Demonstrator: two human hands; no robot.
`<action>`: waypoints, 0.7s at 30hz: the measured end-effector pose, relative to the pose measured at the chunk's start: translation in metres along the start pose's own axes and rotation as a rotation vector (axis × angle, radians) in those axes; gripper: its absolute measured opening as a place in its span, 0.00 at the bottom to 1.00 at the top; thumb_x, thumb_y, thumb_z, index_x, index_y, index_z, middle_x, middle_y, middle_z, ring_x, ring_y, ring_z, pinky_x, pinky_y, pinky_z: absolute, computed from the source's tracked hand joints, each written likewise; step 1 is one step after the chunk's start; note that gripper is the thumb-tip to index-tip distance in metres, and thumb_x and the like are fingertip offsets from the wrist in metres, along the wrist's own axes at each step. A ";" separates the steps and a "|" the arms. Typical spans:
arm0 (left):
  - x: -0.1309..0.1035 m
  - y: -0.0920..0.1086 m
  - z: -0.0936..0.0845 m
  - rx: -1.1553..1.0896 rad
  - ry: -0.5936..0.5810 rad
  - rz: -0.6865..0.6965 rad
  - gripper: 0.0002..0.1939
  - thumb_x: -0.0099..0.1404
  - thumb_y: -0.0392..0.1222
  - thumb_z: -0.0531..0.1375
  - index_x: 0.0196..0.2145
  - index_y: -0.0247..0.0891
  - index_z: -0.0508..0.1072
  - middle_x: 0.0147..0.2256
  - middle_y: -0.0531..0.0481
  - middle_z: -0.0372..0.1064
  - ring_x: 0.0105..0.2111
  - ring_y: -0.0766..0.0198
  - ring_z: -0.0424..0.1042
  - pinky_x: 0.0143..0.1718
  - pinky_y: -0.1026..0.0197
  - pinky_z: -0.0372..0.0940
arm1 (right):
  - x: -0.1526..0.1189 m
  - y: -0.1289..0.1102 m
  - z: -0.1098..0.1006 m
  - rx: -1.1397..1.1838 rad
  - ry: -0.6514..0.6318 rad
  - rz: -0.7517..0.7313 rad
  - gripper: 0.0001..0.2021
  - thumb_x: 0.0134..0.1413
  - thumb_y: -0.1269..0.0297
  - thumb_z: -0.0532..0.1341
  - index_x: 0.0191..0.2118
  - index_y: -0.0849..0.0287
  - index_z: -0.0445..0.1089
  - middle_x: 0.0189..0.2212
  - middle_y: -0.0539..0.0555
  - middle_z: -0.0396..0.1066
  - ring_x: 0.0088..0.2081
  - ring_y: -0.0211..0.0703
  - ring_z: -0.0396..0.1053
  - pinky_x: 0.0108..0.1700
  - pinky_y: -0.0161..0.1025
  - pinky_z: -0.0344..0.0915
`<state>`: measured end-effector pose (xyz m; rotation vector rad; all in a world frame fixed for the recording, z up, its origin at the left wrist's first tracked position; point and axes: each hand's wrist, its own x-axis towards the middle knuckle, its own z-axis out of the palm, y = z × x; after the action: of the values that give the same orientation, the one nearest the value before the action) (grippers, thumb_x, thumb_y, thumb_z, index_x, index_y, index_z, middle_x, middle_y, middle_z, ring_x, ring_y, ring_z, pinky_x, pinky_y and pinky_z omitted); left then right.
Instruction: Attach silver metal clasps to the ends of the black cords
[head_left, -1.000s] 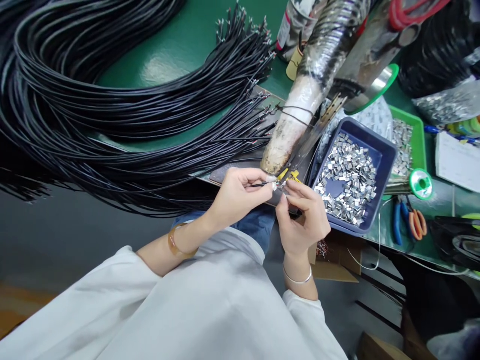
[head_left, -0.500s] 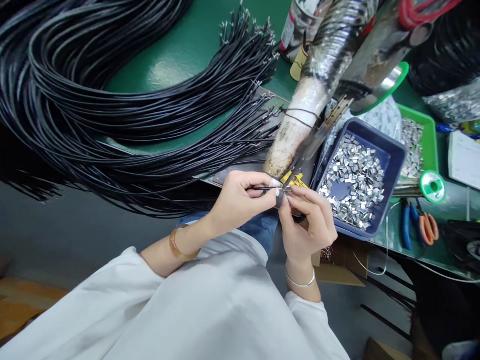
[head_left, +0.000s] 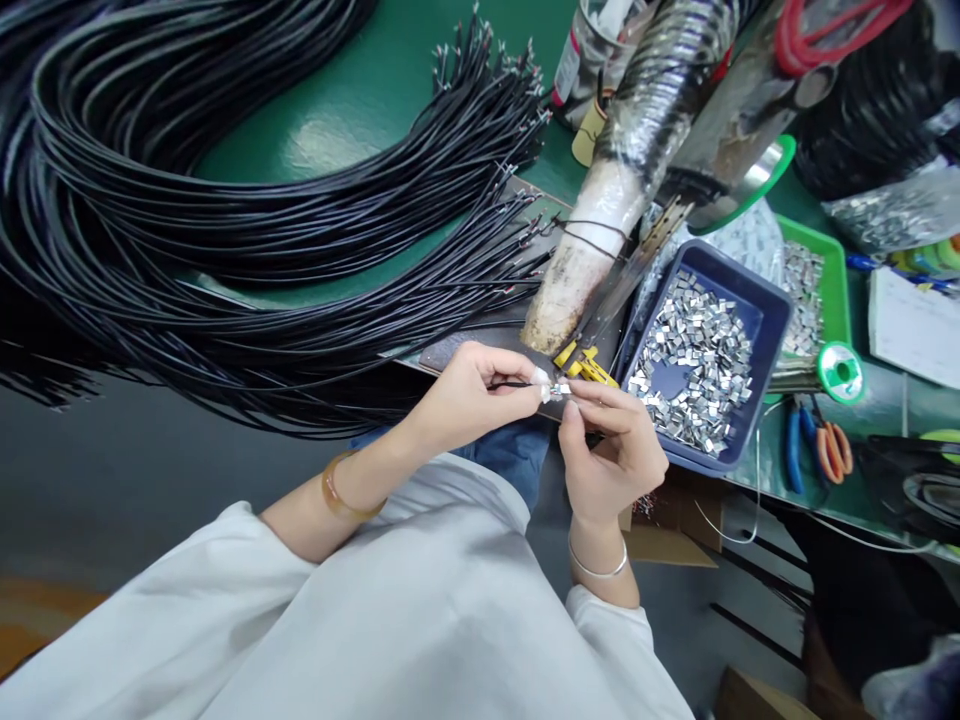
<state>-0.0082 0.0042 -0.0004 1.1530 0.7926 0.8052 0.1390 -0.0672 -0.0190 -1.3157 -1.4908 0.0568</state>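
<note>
My left hand (head_left: 480, 395) pinches a black cable (head_left: 511, 384) close to its end, thumb and forefinger pressed together. A small shiny metal piece (head_left: 559, 390) sits at the cable's end, between the two hands. Fingers of my right hand (head_left: 611, 440) are bent around the right side of that piece; whether they grip it or a fine wire is too small to tell. Just behind the hands lies a yellow tool part (head_left: 587, 366), under the tip of a white wrapped tube (head_left: 559, 300). Right of my right hand, a blue tray (head_left: 765, 375) holds many small metal pieces.
Bundled black cables (head_left: 300, 230) spread over the green table (head_left: 322, 140) at the left. Behind the blue tray are a green tray (head_left: 838, 290) and a solder spool (head_left: 840, 371). Blue-handled pliers (head_left: 793, 450) and orange-handled ones (head_left: 831, 452) lie at the right.
The view has shifted slightly, so the table objects appear further left. The fingertips are a little further apart, and the metal piece between them shows more clearly.
</note>
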 end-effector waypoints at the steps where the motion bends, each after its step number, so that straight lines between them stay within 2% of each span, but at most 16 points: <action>1: 0.001 0.001 0.000 -0.024 -0.019 -0.011 0.04 0.53 0.34 0.64 0.22 0.32 0.76 0.20 0.54 0.64 0.22 0.73 0.59 0.23 0.68 0.54 | 0.001 0.000 -0.001 0.007 0.000 -0.006 0.09 0.56 0.76 0.66 0.38 0.53 0.72 0.39 0.50 0.80 0.40 0.41 0.80 0.41 0.40 0.79; 5: 0.001 0.001 -0.001 -0.102 -0.014 -0.063 0.03 0.51 0.34 0.66 0.25 0.32 0.77 0.19 0.56 0.63 0.20 0.74 0.57 0.21 0.69 0.53 | 0.002 0.001 -0.003 -0.070 -0.026 -0.063 0.10 0.56 0.75 0.66 0.39 0.52 0.72 0.40 0.50 0.80 0.40 0.41 0.80 0.42 0.41 0.79; 9: 0.001 -0.007 0.001 -0.069 0.014 -0.012 0.03 0.54 0.35 0.66 0.26 0.31 0.79 0.19 0.56 0.62 0.20 0.75 0.55 0.20 0.70 0.52 | 0.002 0.004 -0.002 -0.162 -0.045 -0.107 0.11 0.56 0.75 0.67 0.41 0.52 0.73 0.41 0.51 0.80 0.41 0.40 0.80 0.43 0.39 0.78; 16: -0.001 -0.006 0.006 -0.023 0.115 0.122 0.03 0.54 0.33 0.66 0.28 0.32 0.82 0.27 0.50 0.76 0.26 0.71 0.70 0.28 0.71 0.67 | 0.006 0.001 0.001 -0.200 -0.015 -0.123 0.12 0.55 0.77 0.68 0.41 0.53 0.75 0.41 0.50 0.80 0.41 0.40 0.80 0.47 0.39 0.79; 21: -0.002 -0.005 0.004 0.038 0.119 0.188 0.03 0.54 0.32 0.67 0.28 0.33 0.82 0.29 0.49 0.77 0.27 0.71 0.71 0.26 0.73 0.66 | 0.006 -0.002 0.000 -0.192 -0.023 -0.138 0.12 0.54 0.77 0.69 0.41 0.54 0.75 0.42 0.51 0.80 0.43 0.41 0.80 0.48 0.38 0.79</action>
<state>-0.0051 -0.0006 -0.0036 1.2349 0.8082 1.0261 0.1384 -0.0637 -0.0137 -1.3629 -1.6349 -0.1653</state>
